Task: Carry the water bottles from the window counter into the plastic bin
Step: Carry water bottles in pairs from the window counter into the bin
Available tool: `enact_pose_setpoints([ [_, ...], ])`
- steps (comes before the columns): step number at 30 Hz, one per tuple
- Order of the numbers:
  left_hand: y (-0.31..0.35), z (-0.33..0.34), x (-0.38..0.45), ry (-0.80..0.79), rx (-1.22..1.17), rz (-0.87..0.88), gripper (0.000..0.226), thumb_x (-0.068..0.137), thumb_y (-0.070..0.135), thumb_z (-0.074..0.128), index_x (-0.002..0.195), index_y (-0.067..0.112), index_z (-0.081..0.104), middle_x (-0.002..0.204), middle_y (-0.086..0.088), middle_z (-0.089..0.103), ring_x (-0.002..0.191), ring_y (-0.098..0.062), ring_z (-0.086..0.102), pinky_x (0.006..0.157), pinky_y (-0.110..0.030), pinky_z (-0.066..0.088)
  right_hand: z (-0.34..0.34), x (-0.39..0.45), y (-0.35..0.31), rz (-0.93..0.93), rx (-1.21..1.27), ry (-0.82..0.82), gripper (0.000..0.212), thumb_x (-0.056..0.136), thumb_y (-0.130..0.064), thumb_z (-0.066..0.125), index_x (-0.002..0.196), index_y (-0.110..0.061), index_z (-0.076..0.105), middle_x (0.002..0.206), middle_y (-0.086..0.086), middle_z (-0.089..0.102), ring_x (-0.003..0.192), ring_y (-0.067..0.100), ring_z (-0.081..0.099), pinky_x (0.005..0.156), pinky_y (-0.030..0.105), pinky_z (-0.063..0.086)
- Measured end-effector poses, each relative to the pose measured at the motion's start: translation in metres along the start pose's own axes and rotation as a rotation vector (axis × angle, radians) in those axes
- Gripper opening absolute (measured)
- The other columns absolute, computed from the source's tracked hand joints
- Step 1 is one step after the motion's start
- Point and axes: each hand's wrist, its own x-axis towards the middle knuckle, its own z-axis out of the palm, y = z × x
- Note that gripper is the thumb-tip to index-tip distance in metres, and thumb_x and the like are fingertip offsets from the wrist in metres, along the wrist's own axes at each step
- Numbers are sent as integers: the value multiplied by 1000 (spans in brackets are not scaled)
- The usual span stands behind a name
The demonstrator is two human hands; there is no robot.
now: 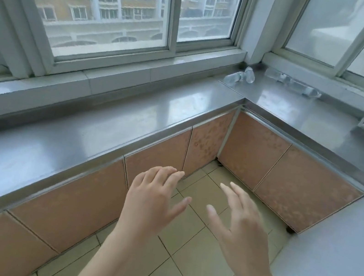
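Both hands hold nothing: the left hand and the right hand reach forward side by side with fingers spread and loosely straight, palms turned down and a little toward each other, over the floor in front of the cabinets. Bare forearms run back to the lower edge of the view. Neither hand touches the counter or anything else.

Clear water bottles lie on their sides far ahead, in the inner corner of the counter under the window. One pair of bottles lies close together just left of the corner post; a second group of bottles lies in a row along the sill to the right. They look see-through and hard to count. All are well apart from the hands.

The counter is a grey, shiny metal top, bent in an L along two window walls. Below it are pinkish-brown cabinet doors. Pale square tiles cover the floor. A grey metal surface rises at the right. Through the glass, apartment blocks show.
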Motion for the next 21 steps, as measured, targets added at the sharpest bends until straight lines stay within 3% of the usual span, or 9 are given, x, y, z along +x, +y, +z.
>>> enact_pose_setpoints([
  [2,-1,10,36,-14,-18,25,54,87,50,67,132,20,64,131,2,64,124,-23,57,102,-39,42,2,29,6,21,-14,30,51,86,-44,59,134,-30,51,143,-10,45,128,10,40,103,32,35],
  [8,6,53,132,10,-55,111,54,83,49,72,128,20,66,123,3,68,115,-23,63,94,-40,49,12,120,37,55,-12,68,50,87,-44,59,133,-26,53,141,-6,49,128,12,43,107,41,37],
  [15,26,126,260,-40,-34,112,54,86,51,66,131,22,62,127,6,65,120,-21,59,96,-38,47,26,250,108,73,-20,11,51,87,-43,59,135,-25,53,143,-5,47,131,13,41,109,40,34],
  [21,59,171,366,-51,-36,52,53,86,50,66,131,23,62,128,6,65,121,-20,59,98,-40,47,19,357,161,23,0,-26,50,88,-45,58,134,-26,53,141,-6,50,128,13,45,105,46,39],
])
